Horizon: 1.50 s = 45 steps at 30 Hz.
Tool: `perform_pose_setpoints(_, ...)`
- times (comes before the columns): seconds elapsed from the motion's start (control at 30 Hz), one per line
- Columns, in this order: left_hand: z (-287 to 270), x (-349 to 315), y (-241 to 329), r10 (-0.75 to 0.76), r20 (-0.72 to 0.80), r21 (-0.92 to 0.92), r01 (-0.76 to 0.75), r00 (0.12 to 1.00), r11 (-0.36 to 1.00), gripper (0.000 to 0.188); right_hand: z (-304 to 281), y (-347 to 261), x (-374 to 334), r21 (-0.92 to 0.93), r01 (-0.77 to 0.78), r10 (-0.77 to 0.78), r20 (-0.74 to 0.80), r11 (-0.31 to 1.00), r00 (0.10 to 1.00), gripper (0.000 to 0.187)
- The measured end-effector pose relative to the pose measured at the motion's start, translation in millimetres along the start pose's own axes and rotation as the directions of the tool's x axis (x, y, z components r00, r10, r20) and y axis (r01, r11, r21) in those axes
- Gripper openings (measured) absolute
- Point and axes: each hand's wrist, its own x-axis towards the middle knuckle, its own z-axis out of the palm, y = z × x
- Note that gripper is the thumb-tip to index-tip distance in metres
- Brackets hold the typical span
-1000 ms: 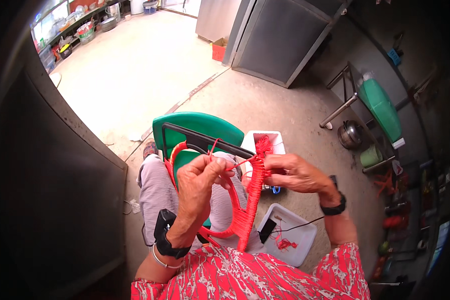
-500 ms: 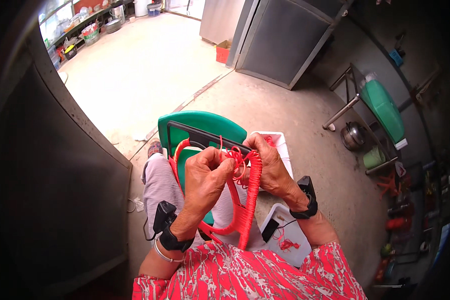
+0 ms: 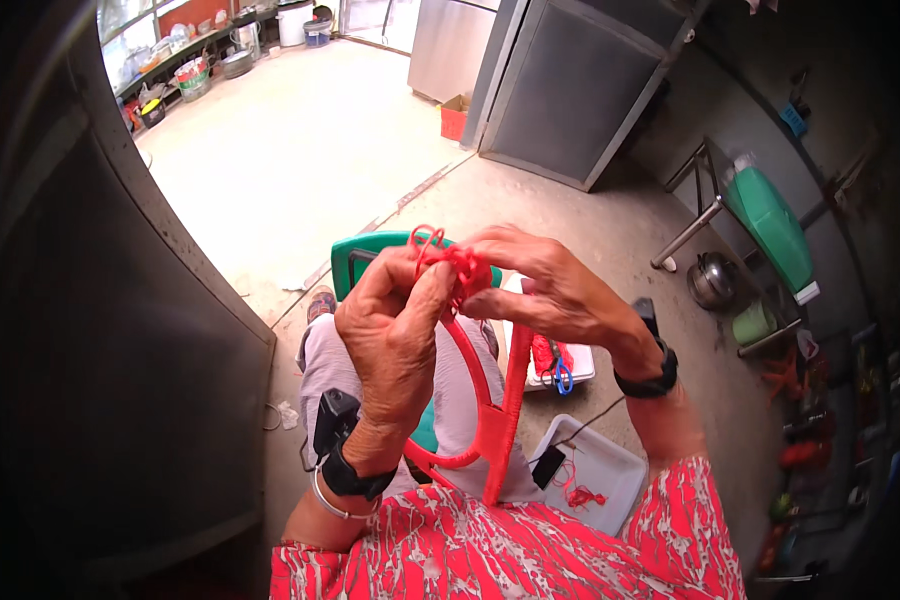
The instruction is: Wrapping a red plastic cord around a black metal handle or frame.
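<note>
In front of my chest, my left hand (image 3: 395,325) pinches a tangled bundle of red cord (image 3: 460,275) between thumb and fingers. My right hand (image 3: 550,285) is curled round the bundle's other side, thumb below and fingers above, slightly blurred. A frame wrapped in red cord (image 3: 494,435), with a curved inner loop and a straighter side bar, leans against my lap. Its upper end is hidden behind my hands and the cord. Beyond it is a green seat (image 3: 370,243) with a dark bar, mostly covered by my hands.
On the floor at right, a white box (image 3: 580,362) holds red cord and blue-handled scissors (image 3: 563,378). Nearer lies a pale tray (image 3: 610,480) with a dark flat object and cord scraps. A dark panel (image 3: 160,350) stands at left; a metal rack (image 3: 705,215) and pot (image 3: 712,280) at right.
Both hands have risen with the cord bundle, and my right hand has shifted right, off the wrapped bar. The scissors in the white box have come into sight.
</note>
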Motion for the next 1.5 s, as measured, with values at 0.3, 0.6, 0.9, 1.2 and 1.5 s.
perform_pose_setpoints(0.3,-12,7,-6,-0.102,0.087,-0.005,0.102,0.991,0.995,0.022,-91,37,-27,0.898,0.089,0.307,-0.239,0.431,0.921,0.023)
perform_pose_setpoints(0.6,11,-42,-40,-0.583,0.172,-0.232,0.608,0.794,0.760,0.035,-272,62,-165,0.832,0.233,0.529,-0.510,0.504,0.678,0.021)
perform_pose_setpoints(0.9,16,-33,-51,-0.583,0.403,-0.411,0.709,0.706,0.574,0.024,-252,105,-255,0.125,-0.712,0.318,-0.937,0.691,0.145,0.029)
perform_pose_setpoints(1.2,21,-35,-56,-0.634,0.340,-0.532,0.698,0.694,0.479,0.028,-41,74,-103,0.867,-0.312,0.672,-0.036,0.389,0.740,0.032)
perform_pose_setpoints(1.5,20,-33,-50,-0.645,0.368,-0.527,0.722,0.669,0.449,0.031,1,43,-55,0.831,-0.492,0.574,0.277,0.260,0.771,0.021)
